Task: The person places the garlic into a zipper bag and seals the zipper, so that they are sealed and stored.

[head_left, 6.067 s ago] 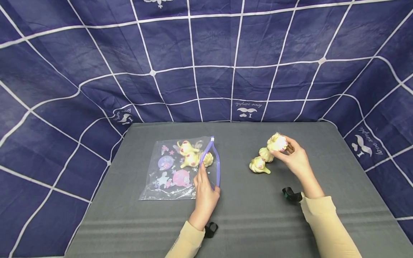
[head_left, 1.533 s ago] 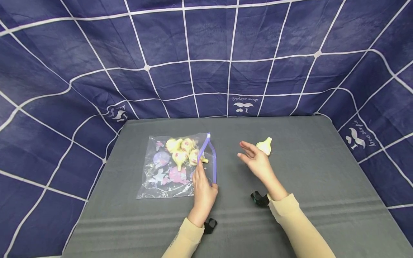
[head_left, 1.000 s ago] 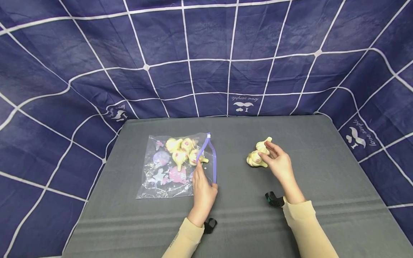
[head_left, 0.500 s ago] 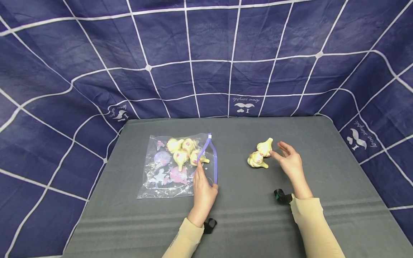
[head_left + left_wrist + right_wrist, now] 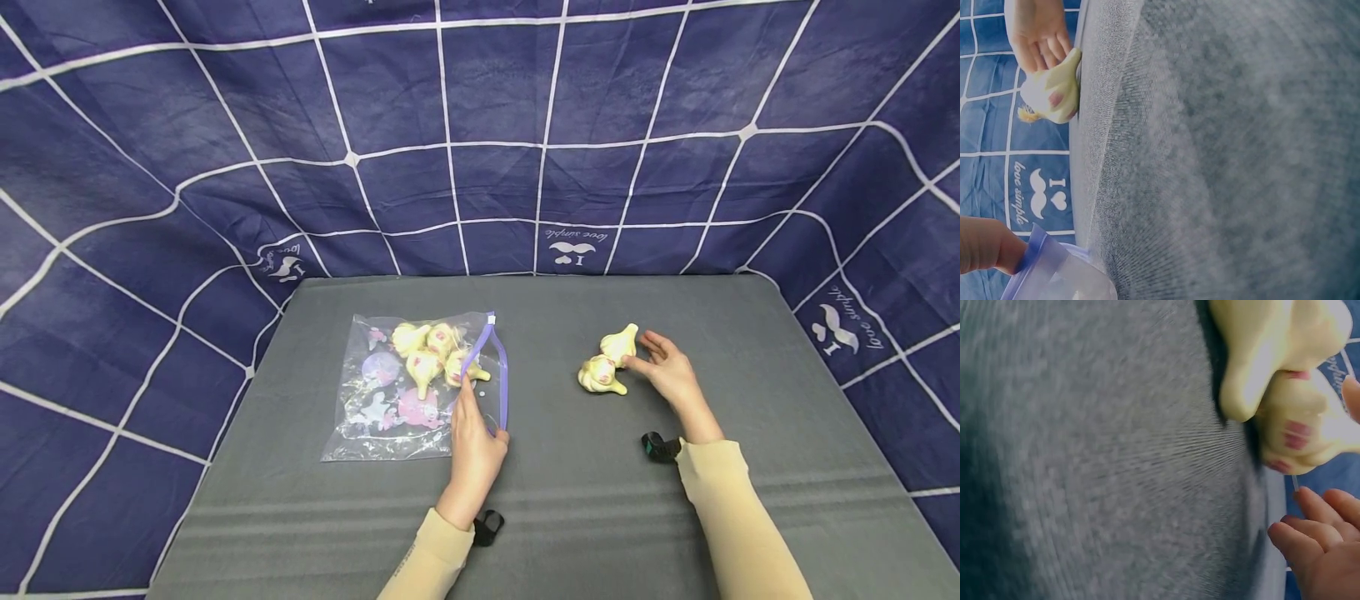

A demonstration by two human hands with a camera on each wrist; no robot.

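Note:
My left hand (image 5: 475, 454) holds the mouth of a clear zip bag (image 5: 352, 446) with purple zip strips. Its thumb (image 5: 997, 247) meets the purple edge in the left wrist view. Several garlic bulbs (image 5: 423, 368) lie inside the bag. To the right, two more bulbs sit touching on the table: a nearer garlic bulb (image 5: 598, 375) and a farther garlic bulb (image 5: 618, 345). My right hand (image 5: 670, 377) is beside the farther one, thumb and fingers spread around it. In the right wrist view, a gap shows between the fingers (image 5: 1300, 540) and that bulb (image 5: 1300, 428).
A grey cloth covers the table (image 5: 555, 500). Blue curtains (image 5: 495, 100) with white grid lines stand behind it and at both sides. Black straps (image 5: 489, 527) are on the wrists.
Six seconds ago the right hand held a garlic bulb and fewer bulbs were in the bag. In the last half second it has edged left towards the farther bulb. The left hand stays put.

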